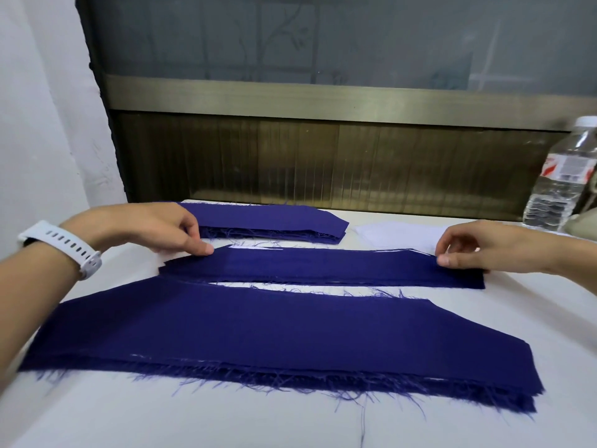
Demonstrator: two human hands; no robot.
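Narrow blue strip (323,266), flat across the middle of the white table (226,421), just behind a wide blue piece (258,334) with frayed edges and in front of a stack of blue strips (271,218). Slivers of white layer along its far edge. Pinched at the far left corner by the left hand (161,226), fingers curled, fingertips down on the cloth. Pinched likewise at the far right corner by the right hand (478,250). Hands well apart, one at each end of the strip. White watch (61,247) on the left wrist. White cloth piece (397,236) just behind the strip's right half. Clear water bottle (562,176) upright at the far right.
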